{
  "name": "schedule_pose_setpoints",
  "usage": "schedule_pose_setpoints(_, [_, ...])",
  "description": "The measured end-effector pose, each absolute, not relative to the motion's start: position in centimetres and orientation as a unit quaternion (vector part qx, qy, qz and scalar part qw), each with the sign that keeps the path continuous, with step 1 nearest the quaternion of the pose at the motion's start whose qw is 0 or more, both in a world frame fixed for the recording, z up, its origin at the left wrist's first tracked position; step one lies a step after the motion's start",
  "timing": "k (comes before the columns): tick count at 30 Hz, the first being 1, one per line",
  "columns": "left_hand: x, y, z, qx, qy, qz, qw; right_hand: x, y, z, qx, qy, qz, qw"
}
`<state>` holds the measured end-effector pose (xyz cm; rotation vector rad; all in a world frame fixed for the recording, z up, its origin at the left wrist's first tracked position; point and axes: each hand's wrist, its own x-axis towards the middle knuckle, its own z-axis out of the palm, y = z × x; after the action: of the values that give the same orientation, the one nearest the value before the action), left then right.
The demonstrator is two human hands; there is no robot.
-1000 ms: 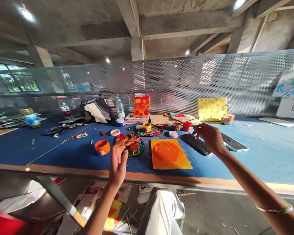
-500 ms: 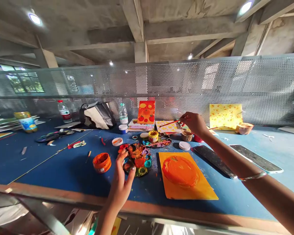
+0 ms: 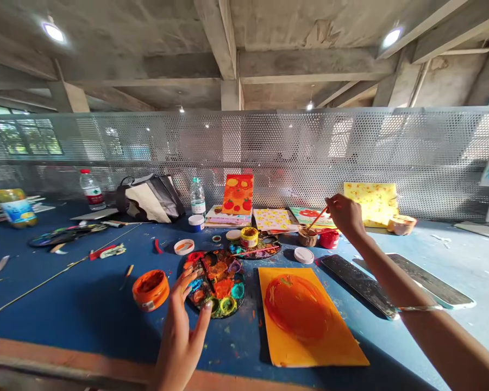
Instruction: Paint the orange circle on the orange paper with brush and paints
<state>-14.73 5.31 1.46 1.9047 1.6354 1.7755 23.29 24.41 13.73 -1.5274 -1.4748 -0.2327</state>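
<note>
One brush (image 3: 317, 219) tip hidden in cup (image 3: 307, 237), right hand (image 3: 344, 214) gripping.

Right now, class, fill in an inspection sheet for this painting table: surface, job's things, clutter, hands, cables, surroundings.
Surface: blue tabletop, paint-flecked.
Job's things: round multicoloured paint palette; orange painted sheet; thin red-handled brush, tip at small brown cup.
Clutter: open orange paint jar, white lid, dark flat slab, clear plastic bottle, dark bag.
Hands: left hand open, fingers at palette rim; right hand pinching the brush.
Cables: nothing seen.
Surroundings: perforated metal screen, concrete ceiling.
</note>
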Motion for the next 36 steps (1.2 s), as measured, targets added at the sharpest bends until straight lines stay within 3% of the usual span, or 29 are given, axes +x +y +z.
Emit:
schedule_pose_setpoints(13, [-15.1, 5.3, 1.5, 0.563, 0.593, 0.573, 0.052, 22.1, 28.9, 10.6, -0.65, -0.617, -0.102, 0.432])
schedule_pose_setpoints(36, [-15.2, 5.6, 2.1, 0.55, 0.62, 0.557, 0.054, 21.0, 27.6, 11.3, -0.702, -0.619, -0.086, 0.341])
